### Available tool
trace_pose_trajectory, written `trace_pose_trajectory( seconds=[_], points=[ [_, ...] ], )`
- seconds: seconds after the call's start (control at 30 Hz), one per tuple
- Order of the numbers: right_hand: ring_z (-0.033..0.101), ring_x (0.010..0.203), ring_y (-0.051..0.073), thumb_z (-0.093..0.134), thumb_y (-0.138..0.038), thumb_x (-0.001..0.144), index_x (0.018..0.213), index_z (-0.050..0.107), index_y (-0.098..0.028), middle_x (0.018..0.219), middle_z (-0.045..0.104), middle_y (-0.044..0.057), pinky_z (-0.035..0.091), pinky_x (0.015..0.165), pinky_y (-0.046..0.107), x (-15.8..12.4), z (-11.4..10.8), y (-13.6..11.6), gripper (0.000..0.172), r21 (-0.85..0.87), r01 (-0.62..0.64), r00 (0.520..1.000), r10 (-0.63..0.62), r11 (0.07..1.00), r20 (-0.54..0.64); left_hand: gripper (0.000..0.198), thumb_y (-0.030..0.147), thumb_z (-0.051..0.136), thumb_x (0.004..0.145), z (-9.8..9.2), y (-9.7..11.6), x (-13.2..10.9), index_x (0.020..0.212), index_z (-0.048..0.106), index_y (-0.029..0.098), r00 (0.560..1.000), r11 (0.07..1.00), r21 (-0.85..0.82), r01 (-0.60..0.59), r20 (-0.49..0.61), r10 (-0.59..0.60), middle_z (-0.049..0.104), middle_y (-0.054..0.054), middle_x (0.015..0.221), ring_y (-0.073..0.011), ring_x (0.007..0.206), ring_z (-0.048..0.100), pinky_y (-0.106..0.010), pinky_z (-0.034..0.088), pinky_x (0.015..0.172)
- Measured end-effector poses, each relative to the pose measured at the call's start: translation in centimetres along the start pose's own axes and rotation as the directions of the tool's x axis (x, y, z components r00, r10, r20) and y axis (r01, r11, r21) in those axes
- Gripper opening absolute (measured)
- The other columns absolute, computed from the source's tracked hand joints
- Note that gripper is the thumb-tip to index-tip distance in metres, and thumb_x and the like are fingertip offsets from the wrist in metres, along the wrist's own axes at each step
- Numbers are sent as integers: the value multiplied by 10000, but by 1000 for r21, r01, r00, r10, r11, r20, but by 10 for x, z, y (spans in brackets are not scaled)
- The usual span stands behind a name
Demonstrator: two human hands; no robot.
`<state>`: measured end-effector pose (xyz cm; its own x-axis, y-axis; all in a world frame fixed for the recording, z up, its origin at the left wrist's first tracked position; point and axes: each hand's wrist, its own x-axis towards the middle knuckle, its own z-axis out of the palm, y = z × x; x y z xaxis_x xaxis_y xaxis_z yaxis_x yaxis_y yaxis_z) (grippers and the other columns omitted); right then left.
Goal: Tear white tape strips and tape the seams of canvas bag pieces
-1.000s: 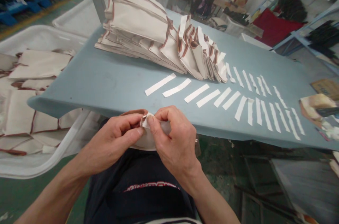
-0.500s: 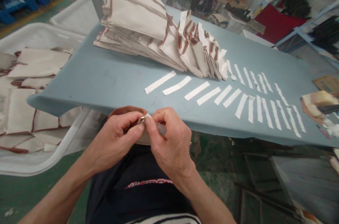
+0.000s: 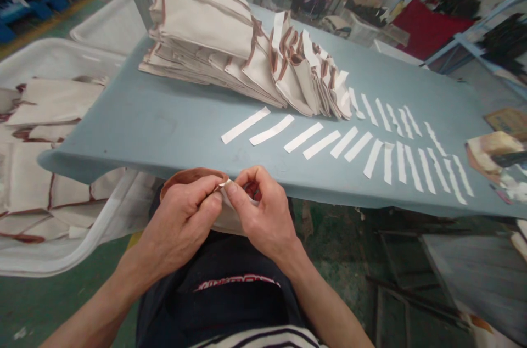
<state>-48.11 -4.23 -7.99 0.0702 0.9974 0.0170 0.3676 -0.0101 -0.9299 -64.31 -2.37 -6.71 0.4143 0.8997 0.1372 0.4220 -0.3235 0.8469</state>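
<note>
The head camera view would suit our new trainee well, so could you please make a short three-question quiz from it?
1. Multiple choice: what is laid out in rows on the blue table?
a) spools of thread
b) white strips
c) glass jars
2. True or false: the right hand rests flat on the table, well apart from the left hand.
3. Fill the gap: the pale pieces in the white tub have trim coloured ____.

Key:
1. b
2. False; both hands are close together, pinching at the edge of the held piece.
3. brown
</note>
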Motion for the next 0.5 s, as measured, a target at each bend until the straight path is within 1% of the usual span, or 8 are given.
trace_pose_trajectory(
  seconds=[0.07,0.17,0.27,0.4,0.5],
  points=[
    [536,690,144,641,-465,918,830,593,-232,748,597,-39,407,662,282,1,2,4,253,106,-54,997,48,993,56,330,243,387,1018,2,-3,-3,731,547,216,1000,1000,13,11,-3,-11,584,19,740,-170,695,557,-316,392,652],
    [521,696,144,658,-474,894,828,588,-231,748,581,-41,408,672,287,0,7,8,262,209,-109,992,94,972,82,332,256,389,1037,3,-6,-7,759,566,213,1000,999,32,23,-16,-22,584,19,740,-180,728,585,-314,399,646],
    [487,690,135,680,-474,879,833,576,-226,751,553,-46,396,671,284,-4,11,10,273,308,-132,990,108,942,95,328,236,402,1031,4,-5,-11,733,538,224,1000,1000,28,7,-29,-7,539,34,692,-169,679,571,-306,396,615],
    [450,697,127,696,-499,850,849,551,-219,757,514,-50,383,656,271,-6,10,11,314,478,-195,972,104,857,212,324,210,409,1020,2,-1,-13,726,546,223,999,998,58,-25,-26,27,512,52,647,-140,583,522,-286,389,560],
    [429,681,121,687,-469,835,830,531,-219,746,492,-53,368,640,266,-3,5,10,295,513,-248,950,103,822,293,332,203,403,1015,1,2,-14,717,549,216,998,991,120,-66,-16,69,522,50,628,-129,540,497,-283,373,532]
  ],
)
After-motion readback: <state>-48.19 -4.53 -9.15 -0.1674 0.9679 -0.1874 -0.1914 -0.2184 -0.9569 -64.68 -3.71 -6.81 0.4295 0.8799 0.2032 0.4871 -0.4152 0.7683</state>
